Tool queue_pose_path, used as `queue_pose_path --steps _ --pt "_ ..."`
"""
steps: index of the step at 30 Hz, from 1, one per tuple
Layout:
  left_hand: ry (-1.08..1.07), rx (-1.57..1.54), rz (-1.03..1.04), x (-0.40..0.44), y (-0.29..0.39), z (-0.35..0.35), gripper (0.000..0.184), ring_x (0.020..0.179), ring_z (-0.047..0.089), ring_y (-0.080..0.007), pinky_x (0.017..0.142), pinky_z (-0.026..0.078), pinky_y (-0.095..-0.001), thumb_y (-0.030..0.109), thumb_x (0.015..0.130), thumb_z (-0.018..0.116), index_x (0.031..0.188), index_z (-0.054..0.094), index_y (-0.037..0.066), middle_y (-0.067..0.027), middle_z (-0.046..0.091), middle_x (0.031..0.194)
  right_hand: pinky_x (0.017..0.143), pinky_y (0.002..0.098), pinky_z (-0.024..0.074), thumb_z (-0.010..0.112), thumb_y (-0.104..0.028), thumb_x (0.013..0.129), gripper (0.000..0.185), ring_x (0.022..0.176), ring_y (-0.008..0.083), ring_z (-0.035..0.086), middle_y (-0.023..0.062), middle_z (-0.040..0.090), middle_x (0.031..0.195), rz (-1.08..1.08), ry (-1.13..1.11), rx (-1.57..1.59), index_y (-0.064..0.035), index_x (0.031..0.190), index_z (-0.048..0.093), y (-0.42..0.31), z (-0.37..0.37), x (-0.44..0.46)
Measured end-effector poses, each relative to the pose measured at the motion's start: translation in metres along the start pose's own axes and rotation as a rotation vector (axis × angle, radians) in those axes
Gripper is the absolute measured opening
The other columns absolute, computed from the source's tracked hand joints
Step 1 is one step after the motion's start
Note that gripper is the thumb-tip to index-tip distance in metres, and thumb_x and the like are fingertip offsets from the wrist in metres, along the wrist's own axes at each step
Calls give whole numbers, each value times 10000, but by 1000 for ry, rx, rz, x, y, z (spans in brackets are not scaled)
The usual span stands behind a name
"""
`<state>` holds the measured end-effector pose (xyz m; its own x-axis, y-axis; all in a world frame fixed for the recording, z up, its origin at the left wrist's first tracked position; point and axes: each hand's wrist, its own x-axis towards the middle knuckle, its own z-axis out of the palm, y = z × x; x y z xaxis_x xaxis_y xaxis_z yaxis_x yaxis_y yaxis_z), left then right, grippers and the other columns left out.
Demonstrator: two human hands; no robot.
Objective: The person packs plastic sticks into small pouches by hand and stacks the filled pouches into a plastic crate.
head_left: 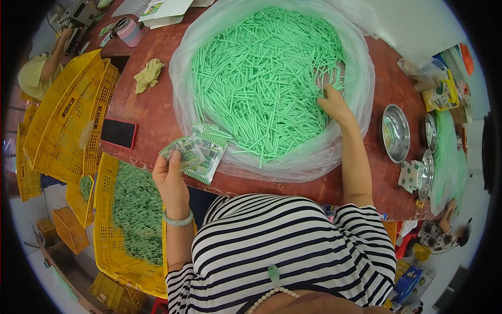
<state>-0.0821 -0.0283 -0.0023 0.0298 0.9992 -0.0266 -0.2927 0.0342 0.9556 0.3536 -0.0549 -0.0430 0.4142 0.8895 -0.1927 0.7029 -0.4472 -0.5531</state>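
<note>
A large clear plastic bag lies spread on the table, full of thin light-green sticks. Inside its right side, my right hand has curled fingers touching the sticks; whatever is between the fingertips is hidden. My left hand pinches small green-and-white printed packets at the bag's lower left edge. One more printed packet overlaps them, tilted against the bag's rim. A pale bangle sits on my left wrist.
On the red-brown table are a phone, a yellow cloth, a cup and metal bowls. A yellow crate of green packets stands at lower left. Other people are at the sides.
</note>
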Motion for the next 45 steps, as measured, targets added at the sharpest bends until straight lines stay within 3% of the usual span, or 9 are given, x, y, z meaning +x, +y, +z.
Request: queue_pose_path --steps 2,16,18,21,27,29,32,39,45 --pt "-27 -73 -21 0 3 1 135 883 576 -91 802 448 -241 70 901 572 1002 619 -6 -41 644 969 614 293 376 604 -156 758 346 678 142 418 22 464 754 -84 57 288 47 1024 516 -6 6 -9" --pt "-151 -235 -179 1 -2 24 185 918 577 -110 857 439 -265 65 900 569 1065 609 -8 -59 644 1014 763 288 443 671 -91 750 337 844 178 567 115 627 917 -74 107 314 58 1035 573 -11 25 -21" --pt "-159 -230 -184 0 -1 26 187 922 579 -109 858 439 -263 67 901 569 1066 611 -9 -60 645 1014 788 353 443 670 -118 757 317 898 298 596 191 637 955 -135 191 336 54 1012 592 -3 32 -19" --pt "-198 -253 -227 -1 5 29 193 933 584 -110 861 441 -261 70 906 561 1076 608 -8 -61 645 1024 774 360 444 658 -147 799 303 878 321 598 198 640 947 -171 260 296 52 1018 592 -3 33 -23" --pt "-321 -436 -468 6 2 29 233 990 594 -145 889 460 -292 69 926 511 1143 564 1 -71 625 1094 751 347 439 577 -171 875 289 840 263 586 179 637 920 -105 141 394 61 1045 555 -13 11 -24" --pt "-315 -491 -529 6 3 36 230 971 602 -129 871 472 -276 68 929 509 1142 570 9 -62 631 1088 835 302 414 561 -169 896 357 937 181 542 112 617 1035 -103 129 338 41 1181 516 -17 9 -23" --pt "-377 -532 -615 6 9 47 220 972 607 -127 860 485 -274 71 928 512 1132 576 20 -58 636 1075 892 316 398 553 -170 899 422 1012 214 527 137 597 1098 -67 132 280 62 1239 459 -31 1 -27" --pt "-491 -424 -576 7 2 72 215 936 606 -104 843 478 -256 48 908 540 1117 588 28 -39 643 1043 628 245 389 560 -151 898 247 658 84 470 -10 529 743 89 -38 1036 -5 1097 546 -45 -18 -28" --pt "-503 -280 -476 8 -7 101 44 715 538 -27 638 432 -177 31 855 628 853 584 35 16 624 825 592 241 357 599 -215 898 336 561 57 349 -51 432 682 -17 -220 1082 9 1147 562 -61 -16 -36"
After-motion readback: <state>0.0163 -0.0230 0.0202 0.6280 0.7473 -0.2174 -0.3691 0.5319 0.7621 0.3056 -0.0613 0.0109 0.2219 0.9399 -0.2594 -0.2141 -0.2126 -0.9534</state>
